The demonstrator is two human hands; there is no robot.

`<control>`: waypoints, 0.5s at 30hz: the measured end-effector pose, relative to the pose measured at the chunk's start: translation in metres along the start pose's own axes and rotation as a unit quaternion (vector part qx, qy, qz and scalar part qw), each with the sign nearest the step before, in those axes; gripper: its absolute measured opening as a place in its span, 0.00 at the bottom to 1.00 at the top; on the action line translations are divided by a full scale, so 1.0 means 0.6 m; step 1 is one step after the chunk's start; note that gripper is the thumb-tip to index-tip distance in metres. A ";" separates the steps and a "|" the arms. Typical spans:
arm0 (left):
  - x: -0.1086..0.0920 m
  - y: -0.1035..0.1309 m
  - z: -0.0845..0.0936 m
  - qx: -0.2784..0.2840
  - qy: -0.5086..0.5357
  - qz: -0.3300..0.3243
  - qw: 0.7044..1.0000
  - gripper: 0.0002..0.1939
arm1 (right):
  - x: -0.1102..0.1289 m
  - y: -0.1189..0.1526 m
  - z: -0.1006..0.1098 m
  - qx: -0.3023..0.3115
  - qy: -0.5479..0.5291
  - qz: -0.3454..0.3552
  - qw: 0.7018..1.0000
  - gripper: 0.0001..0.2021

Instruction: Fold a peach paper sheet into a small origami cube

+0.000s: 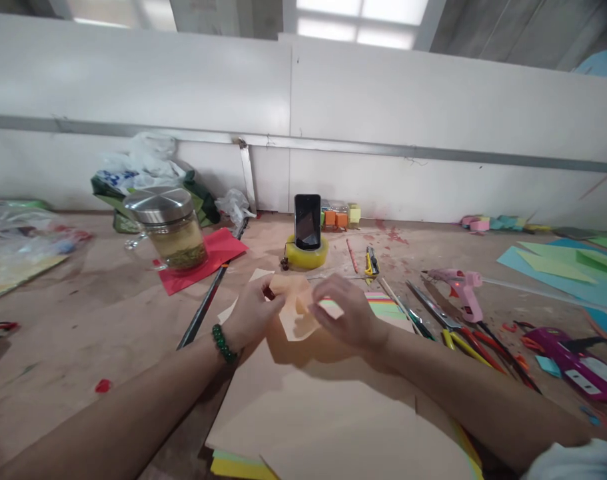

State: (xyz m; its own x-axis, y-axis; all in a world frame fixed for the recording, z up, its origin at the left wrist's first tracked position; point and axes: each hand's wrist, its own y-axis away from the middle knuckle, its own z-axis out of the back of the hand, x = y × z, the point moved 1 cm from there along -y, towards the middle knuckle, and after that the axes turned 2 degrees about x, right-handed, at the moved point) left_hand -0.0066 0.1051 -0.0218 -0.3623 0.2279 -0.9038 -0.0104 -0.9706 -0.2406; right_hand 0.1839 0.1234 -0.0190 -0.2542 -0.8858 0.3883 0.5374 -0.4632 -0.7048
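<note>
A small piece of peach-coloured paper [296,323], curved and lit from behind, stands over a stack of paper sheets. At its left edge, my left hand [256,310] pinches it between thumb and fingers; a green bead bracelet circles that wrist. My right hand [348,313], slightly blurred, has its thumb and forefinger curled together at the paper's right edge. Below both hands lies the stack of paper [303,413], peach on top with yellow and green edges showing. My fingers partly cover the small piece.
A phone [308,223] leans upright in a yellow tape roll [308,255]. To the left, a lidded glass tea mug [176,233] stands on red paper [226,245]. Rightward lie scissors [436,307], a pink glue gun [460,287], a utility knife [371,261] and a purple power strip [578,363].
</note>
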 end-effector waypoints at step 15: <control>-0.007 0.011 -0.014 0.084 0.134 0.073 0.985 0.11 | -0.028 -0.005 -0.016 0.095 -0.258 -0.268 0.923 0.09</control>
State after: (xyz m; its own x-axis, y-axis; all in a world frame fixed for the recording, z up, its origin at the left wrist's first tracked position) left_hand 0.0029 0.0984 -0.0227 -0.1117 0.0753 -0.9909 -0.1384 -0.9886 -0.0596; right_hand 0.1789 0.1395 -0.0292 -0.1342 -0.3761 0.9168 0.5895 -0.7740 -0.2312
